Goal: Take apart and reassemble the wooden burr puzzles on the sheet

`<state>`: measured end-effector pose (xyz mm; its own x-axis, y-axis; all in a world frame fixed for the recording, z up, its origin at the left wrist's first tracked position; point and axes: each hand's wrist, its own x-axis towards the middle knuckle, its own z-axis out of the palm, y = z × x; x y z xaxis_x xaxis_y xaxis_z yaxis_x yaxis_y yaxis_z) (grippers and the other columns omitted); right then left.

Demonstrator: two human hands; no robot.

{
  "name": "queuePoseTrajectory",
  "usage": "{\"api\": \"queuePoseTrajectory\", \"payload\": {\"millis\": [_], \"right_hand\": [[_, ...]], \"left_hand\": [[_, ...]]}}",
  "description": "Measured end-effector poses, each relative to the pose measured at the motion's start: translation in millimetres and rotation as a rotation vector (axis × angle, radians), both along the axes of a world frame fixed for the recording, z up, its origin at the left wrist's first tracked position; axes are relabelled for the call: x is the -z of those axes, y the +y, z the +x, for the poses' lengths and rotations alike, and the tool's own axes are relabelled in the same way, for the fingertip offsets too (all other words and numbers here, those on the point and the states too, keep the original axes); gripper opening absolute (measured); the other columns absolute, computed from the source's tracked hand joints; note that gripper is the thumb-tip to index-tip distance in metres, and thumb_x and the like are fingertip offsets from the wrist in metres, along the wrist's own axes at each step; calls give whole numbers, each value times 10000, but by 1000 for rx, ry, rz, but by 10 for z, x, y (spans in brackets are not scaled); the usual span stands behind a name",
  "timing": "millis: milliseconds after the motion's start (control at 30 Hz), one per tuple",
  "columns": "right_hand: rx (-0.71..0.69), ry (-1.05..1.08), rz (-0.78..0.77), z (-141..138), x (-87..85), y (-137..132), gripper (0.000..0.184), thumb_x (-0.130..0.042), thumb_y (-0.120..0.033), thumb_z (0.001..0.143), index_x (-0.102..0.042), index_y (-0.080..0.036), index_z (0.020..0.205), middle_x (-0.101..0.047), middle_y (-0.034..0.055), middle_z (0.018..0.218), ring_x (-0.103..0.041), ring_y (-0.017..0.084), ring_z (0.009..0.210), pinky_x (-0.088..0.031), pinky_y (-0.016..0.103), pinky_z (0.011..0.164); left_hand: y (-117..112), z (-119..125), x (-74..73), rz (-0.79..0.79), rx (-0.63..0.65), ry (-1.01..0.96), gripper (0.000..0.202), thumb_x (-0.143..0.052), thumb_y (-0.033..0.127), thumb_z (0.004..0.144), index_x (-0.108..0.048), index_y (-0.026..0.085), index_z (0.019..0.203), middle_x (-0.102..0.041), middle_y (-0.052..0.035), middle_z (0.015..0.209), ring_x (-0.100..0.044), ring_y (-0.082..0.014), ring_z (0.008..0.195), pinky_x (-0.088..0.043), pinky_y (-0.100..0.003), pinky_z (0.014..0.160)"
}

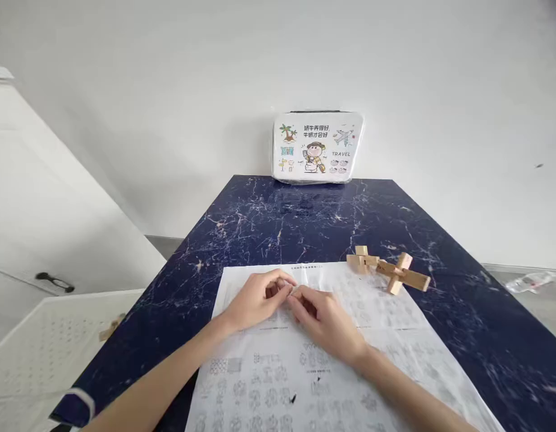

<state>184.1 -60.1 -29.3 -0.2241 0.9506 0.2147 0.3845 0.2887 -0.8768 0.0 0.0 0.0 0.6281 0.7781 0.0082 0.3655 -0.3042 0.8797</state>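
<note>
Above a large white sheet of paper (386, 345) with printed diagrams, my left hand (259, 299) and my right hand (325, 318) meet fingertip to fingertip. Both are closed in a pinch. Whatever lies between the fingers is hidden or too small to name. To the right of my right hand, two wooden interlocking-block pieces rest at the sheet's upper right edge: a smaller one (361, 259) and a larger cross-shaped one (401, 276).
A white case (317, 147) with cartoon prints stands against the wall at the far end of the dark blue marbled table (278, 225). At left is a white basket (44, 336) with a wooden piece (110, 327). Clear plastic (530, 281) lies beyond the right edge.
</note>
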Motion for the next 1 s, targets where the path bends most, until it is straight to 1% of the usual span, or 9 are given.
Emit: {"api": "queuePoseTrajectory", "payload": {"millis": [133, 333, 767, 1000], "right_hand": [[5, -6, 8, 17, 1, -15, 320, -492, -339, 1042, -510, -234, 740, -520, -40, 621, -440, 118, 547, -346, 301, 553], [8, -4, 4, 13, -28, -28, 330, -484, -347, 1044, -516, -234, 735, -513, -41, 612, -420, 119, 537, -335, 301, 536], [15, -23, 11, 15, -20, -27, 323, -487, -340, 1040, -518, -231, 737, -507, -46, 607, -402, 114, 537, -329, 301, 538], [12, -27, 11, 16, -26, -34, 318, -486, -340, 1042, -526, -230, 747, -528, -42, 615, -421, 115, 542, -338, 299, 542]], "left_hand": [[-9, -16, -9, -11, 8, -2, 282, -577, 415, 1069, -712, 179, 1143, -724, -42, 844, -633, -159, 687, -460, -268, 606], [-14, -13, -23, 8, -2, -2, 264, -576, 397, 1066, -721, 180, 1105, -721, -37, 823, -627, -158, 683, -451, -266, 604], [-2, -2, 12, 26, -4, -9, 241, -584, 371, 1057, -722, 176, 1096, -731, -35, 831, -631, -153, 691, -454, -261, 606], [-6, -3, -9, 26, 2, -2, 236, -579, 364, 1060, -721, 177, 1084, -735, -38, 833, -646, -158, 692, -464, -264, 608]]}}
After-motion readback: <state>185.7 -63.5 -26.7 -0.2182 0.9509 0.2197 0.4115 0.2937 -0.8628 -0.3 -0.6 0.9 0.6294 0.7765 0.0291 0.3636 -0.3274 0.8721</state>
